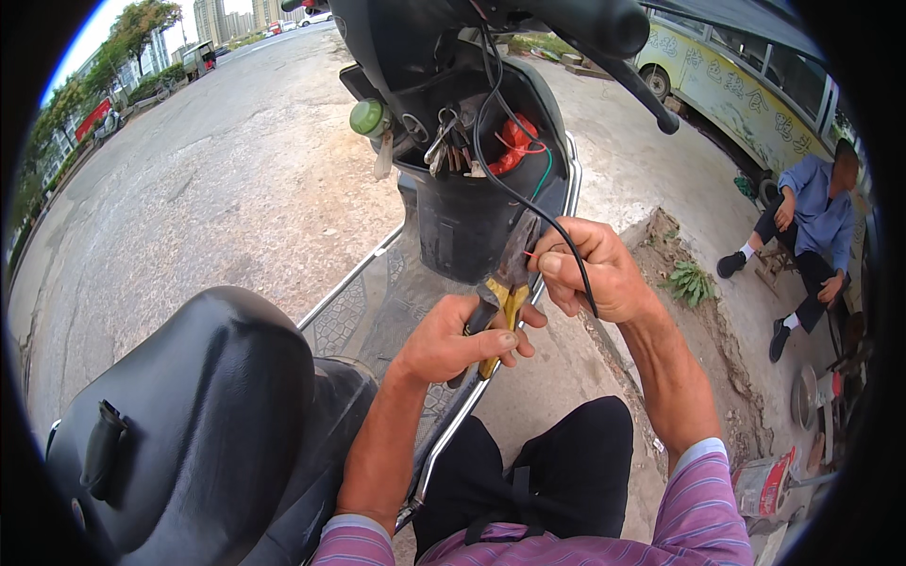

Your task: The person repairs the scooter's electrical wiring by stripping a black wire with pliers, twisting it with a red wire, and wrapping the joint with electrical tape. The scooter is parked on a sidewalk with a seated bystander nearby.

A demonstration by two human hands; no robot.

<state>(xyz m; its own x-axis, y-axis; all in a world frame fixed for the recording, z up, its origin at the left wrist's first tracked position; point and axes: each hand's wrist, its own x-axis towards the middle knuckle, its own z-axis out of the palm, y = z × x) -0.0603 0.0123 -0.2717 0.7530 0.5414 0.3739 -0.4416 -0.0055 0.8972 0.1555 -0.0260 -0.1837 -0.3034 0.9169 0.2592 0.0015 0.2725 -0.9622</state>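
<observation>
My left hand (453, 341) is wrapped round a pair of pliers (512, 304) with yellow and black handles. The pliers' jaws point up beside the black front panel of a scooter (462, 231). Close to the jaws, my right hand (604, 274) pinches a thin red wire (531, 254) between thumb and fingers; its short end shows at the fingertips. A black cable (500, 179) hangs from the handlebar and curves down over my right hand. Near it, a thin green wire (546, 177) runs down from the scooter's front pocket.
In the pocket sit a bunch of keys (444, 141) and a red plastic bag (514, 143); a green-lidded bottle (369, 118) is at its left. The black seat (208, 406) fills the lower left. A seated person (812, 212) and a red-white bucket (763, 486) are at right.
</observation>
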